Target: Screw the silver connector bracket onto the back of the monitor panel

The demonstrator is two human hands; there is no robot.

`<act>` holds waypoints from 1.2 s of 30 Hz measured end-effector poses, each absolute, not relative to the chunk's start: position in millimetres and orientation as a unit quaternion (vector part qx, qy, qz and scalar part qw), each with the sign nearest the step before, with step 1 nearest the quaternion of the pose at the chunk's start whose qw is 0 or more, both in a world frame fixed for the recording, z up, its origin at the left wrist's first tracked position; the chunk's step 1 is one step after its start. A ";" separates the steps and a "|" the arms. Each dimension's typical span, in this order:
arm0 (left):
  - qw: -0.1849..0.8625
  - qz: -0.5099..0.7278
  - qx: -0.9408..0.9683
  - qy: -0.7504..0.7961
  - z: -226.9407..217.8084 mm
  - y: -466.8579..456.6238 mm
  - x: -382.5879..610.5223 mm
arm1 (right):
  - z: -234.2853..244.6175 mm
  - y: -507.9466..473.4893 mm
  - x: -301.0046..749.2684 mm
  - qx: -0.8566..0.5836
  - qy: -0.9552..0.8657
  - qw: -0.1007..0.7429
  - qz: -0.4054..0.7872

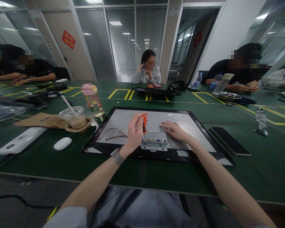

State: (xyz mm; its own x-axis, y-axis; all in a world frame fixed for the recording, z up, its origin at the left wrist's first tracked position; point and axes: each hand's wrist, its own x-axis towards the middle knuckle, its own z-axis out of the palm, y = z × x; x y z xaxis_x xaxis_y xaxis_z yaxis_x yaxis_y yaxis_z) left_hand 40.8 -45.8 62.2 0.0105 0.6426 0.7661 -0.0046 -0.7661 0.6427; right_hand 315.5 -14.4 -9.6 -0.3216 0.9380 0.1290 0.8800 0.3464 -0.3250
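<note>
Left hand holds slim screwdriver (orange-handled), right hand touches flat panel.

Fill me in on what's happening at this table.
A person's left hand grips an orange screwdriver, shaft pointing down at the metal bracket on a flat panel. Whether the tip sits in a screw is too small to tell. The right hand rests on the panel. A phone lies beside it.
</note>
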 end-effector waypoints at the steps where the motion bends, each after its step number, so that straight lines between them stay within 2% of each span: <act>1: 0.263 0.659 0.665 0.231 61.7 -45.8 40.9 | -9.7 -14.4 315.4 -0.563 -0.807 0.149 0.098; 5: 0.304 0.655 0.657 0.216 58.7 -44.7 41.4 | -9.5 -14.5 314.6 -0.562 -0.807 0.150 0.096; 17: 0.311 0.657 0.651 0.217 55.3 -42.1 40.4 | -5.8 -16.3 313.0 -0.569 -0.804 0.145 0.096; 27: 0.167 0.677 0.677 0.236 57.2 -42.5 39.0 | -4.9 -16.7 311.7 -0.571 -0.804 0.141 0.092; 36: 0.265 0.667 0.655 0.237 55.9 -44.8 40.3 | -4.9 -17.6 312.5 -0.565 -0.807 0.147 0.092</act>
